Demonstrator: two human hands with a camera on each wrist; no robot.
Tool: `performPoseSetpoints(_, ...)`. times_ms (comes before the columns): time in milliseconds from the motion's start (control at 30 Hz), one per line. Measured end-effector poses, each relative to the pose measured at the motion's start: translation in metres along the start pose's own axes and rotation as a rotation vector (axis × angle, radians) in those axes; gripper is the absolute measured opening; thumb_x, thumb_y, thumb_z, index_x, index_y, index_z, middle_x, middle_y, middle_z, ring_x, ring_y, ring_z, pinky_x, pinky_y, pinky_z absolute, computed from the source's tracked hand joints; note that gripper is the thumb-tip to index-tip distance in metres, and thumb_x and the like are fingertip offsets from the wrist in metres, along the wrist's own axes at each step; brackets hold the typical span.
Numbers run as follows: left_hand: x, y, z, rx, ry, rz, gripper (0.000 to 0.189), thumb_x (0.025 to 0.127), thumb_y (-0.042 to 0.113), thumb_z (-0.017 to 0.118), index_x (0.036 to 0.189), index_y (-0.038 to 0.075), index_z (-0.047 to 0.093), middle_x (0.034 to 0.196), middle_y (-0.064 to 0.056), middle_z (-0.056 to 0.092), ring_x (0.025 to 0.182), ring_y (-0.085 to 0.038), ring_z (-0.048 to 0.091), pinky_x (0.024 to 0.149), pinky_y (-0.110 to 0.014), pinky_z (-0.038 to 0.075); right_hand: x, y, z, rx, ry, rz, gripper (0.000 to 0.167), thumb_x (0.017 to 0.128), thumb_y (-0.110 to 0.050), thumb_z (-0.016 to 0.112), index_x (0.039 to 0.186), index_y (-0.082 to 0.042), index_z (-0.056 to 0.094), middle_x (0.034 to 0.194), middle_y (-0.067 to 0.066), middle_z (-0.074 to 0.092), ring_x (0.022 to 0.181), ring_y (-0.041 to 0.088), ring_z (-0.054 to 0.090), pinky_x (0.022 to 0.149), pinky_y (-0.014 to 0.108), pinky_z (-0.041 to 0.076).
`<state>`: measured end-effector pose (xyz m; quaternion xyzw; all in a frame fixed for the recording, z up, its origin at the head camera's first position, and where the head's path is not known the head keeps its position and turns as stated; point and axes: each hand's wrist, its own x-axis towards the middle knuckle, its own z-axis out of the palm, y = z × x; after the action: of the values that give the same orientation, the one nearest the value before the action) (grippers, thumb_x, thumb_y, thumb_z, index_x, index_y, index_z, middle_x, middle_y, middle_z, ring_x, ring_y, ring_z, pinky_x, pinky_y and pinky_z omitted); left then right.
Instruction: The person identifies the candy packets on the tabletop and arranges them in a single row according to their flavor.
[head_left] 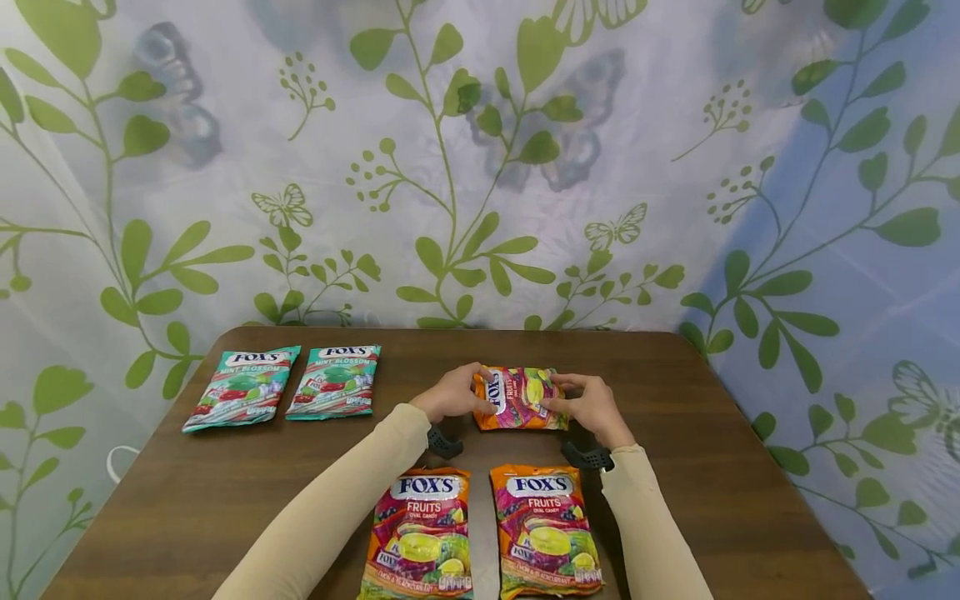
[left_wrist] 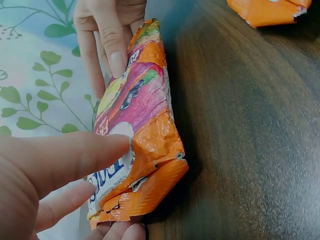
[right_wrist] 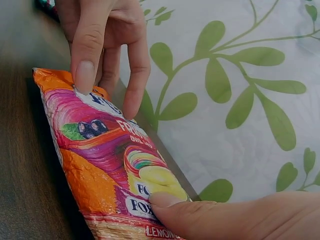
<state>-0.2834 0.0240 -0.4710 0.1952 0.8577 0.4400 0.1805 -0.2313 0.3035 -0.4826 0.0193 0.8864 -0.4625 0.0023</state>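
An orange and purple Fox's Fruits candy bag (head_left: 525,398) lies sideways toward the back of the table, its logo end to the left. My left hand (head_left: 454,392) grips that logo end, and in the left wrist view the thumb presses the front while some fingertips show under the edge. On the opposite end my right hand (head_left: 596,407) holds the bag, thumb on its printed face; its other fingers are partly hidden in the right wrist view. Nearer to me, a Fruits candy bag (head_left: 418,537) and another Fruits candy bag (head_left: 547,533) lie side by side between my forearms.
At the table's back left lie a teal Mint Blossom candy bag (head_left: 243,387) and a second Mint Blossom bag (head_left: 335,383). The brown wooden table (head_left: 675,492) meets a leaf-patterned curtain (head_left: 465,208) behind it. Dark straps are on both wrists.
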Motion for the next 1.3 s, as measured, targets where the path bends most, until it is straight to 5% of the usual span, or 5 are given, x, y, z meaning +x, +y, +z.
performPoseSetpoints(233,0.001,-0.001,0.003,0.045,0.027,0.028,0.053,0.093,0.019,0.090,0.137,0.005,0.064,0.131,-0.017,0.064,0.110,-0.031,0.058,0.105,-0.052,0.053,-0.001,0.000,0.001,-0.003,0.004,-0.004,0.055,0.097,-0.020,0.088,0.146,-0.002,0.070,0.139,0.026,0.065,0.122,0.043,0.057,0.095,0.050,0.059)
performPoseSetpoints(733,-0.002,-0.004,0.001,-0.025,0.065,0.052,0.047,0.096,0.011,0.086,0.137,0.000,0.067,0.123,-0.016,0.065,0.104,-0.028,0.059,0.098,-0.044,0.057,0.000,-0.004,0.005,0.003,0.043,-0.007,0.056,0.095,-0.021,0.090,0.144,-0.002,0.071,0.137,0.024,0.067,0.118,0.039,0.058,0.093,0.047,0.059)
performPoseSetpoints(967,-0.002,-0.004,-0.001,-0.004,0.078,0.051,0.046,0.097,0.011,0.085,0.138,0.000,0.068,0.129,-0.017,0.066,0.110,-0.031,0.060,0.104,-0.049,0.055,-0.001,-0.008,0.009,0.008,0.050,-0.016,0.057,0.094,-0.019,0.091,0.144,-0.002,0.071,0.137,0.023,0.068,0.121,0.039,0.058,0.095,0.050,0.058)
performPoseSetpoints(1133,-0.004,-0.004,-0.005,0.002,0.086,0.062,0.045,0.096,0.010,0.086,0.137,0.000,0.069,0.129,-0.017,0.066,0.109,-0.030,0.060,0.102,-0.047,0.056,-0.002,-0.012,0.012,-0.006,0.058,-0.036,0.057,0.094,-0.021,0.091,0.144,-0.003,0.071,0.133,0.022,0.069,0.121,0.037,0.059,0.087,0.040,0.056)
performPoseSetpoints(1300,-0.008,-0.003,-0.013,-0.003,0.104,0.075,0.043,0.097,0.009,0.085,0.135,-0.001,0.069,0.128,-0.017,0.066,0.107,-0.029,0.060,0.099,-0.045,0.056,-0.004,-0.020,0.019,-0.014,0.086,-0.059,0.057,0.094,-0.021,0.090,0.144,-0.002,0.071,0.131,0.020,0.070,0.101,0.031,0.058,0.070,0.032,0.049)
